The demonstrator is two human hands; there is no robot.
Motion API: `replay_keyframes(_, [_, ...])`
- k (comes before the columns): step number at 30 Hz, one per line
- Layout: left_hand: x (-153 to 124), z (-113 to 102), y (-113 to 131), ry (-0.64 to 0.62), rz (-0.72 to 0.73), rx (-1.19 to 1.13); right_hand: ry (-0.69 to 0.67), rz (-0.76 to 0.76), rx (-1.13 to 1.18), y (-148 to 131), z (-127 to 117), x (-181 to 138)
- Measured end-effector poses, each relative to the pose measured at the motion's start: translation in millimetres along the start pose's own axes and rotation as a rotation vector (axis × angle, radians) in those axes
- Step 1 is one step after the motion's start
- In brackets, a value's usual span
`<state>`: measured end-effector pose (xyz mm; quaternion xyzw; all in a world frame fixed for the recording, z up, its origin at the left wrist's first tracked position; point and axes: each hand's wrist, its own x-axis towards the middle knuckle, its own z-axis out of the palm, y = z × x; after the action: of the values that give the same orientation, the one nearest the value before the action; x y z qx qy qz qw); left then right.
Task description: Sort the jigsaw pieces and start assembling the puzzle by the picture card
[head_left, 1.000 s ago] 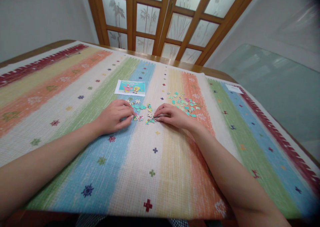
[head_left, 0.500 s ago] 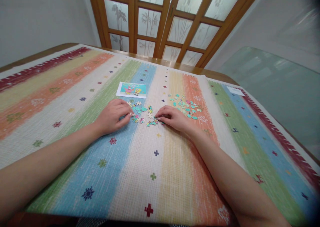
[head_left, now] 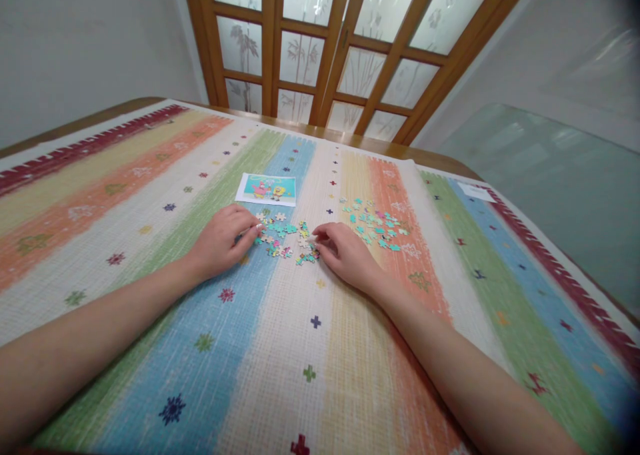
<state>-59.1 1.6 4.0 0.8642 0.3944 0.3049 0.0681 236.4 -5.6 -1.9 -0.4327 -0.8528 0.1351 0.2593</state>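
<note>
Small jigsaw puzzle pieces (head_left: 284, 229), teal, yellow and pink, lie in a loose cluster between my two hands. My left hand (head_left: 226, 240) rests at the cluster's left edge, with thumb and fingers pressed together; what they hold, if anything, is hidden. On the other side, my right hand (head_left: 346, 253) pinches a small pale puzzle piece (head_left: 313, 239) between thumb and forefinger. Beside its fingertips a short joined strip of pieces (head_left: 303, 230) runs down toward a few more pieces (head_left: 306, 259). A reference picture card (head_left: 267, 189) with two cartoon figures lies flat behind my left hand.
More loose pieces (head_left: 376, 224) are scattered beyond my right hand. A striped tablecloth (head_left: 270, 348) covers the table. A white slip of paper (head_left: 476, 192) lies at the far right. Wooden glazed doors (head_left: 320, 55) stand behind the table.
The whole scene sits slightly lower in view as the head has shifted. My right hand's fingers have moved a little at the strip of pieces; my left hand stays at the cluster's edge.
</note>
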Motion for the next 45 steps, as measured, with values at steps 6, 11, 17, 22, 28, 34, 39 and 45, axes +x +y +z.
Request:
replay_keyframes(6, [1,2,1,0.065,-0.053,-0.049,-0.004,0.004,-0.190,-18,8,-2])
replay_keyframes(11, [1,7,-10,0.217,-0.127,-0.013,0.026,-0.017,-0.209,-31,14,0])
replay_keyframes(17, [-1,10,-23,0.219,-0.198,-0.006,-0.114,-0.073,-0.172,-35,23,1])
replay_keyframes(22, [1,9,-20,0.187,-0.190,-0.010,-0.130,-0.052,-0.196,-32,22,-1])
replay_keyframes(28, [1,5,-20,0.085,-0.157,0.031,-0.081,-0.079,-0.144,-25,19,-4])
replay_keyframes(34, [-3,5,-26,-0.018,-0.134,0.053,0.025,-0.109,-0.120,-12,18,-7])
replay_keyframes(39, [-4,5,-29,-0.086,-0.069,0.058,0.067,-0.098,-0.078,-5,19,-6])
replay_keyframes(45, [-3,-6,-31,-0.137,0.093,0.031,0.084,-0.105,-0.052,-5,18,-5])
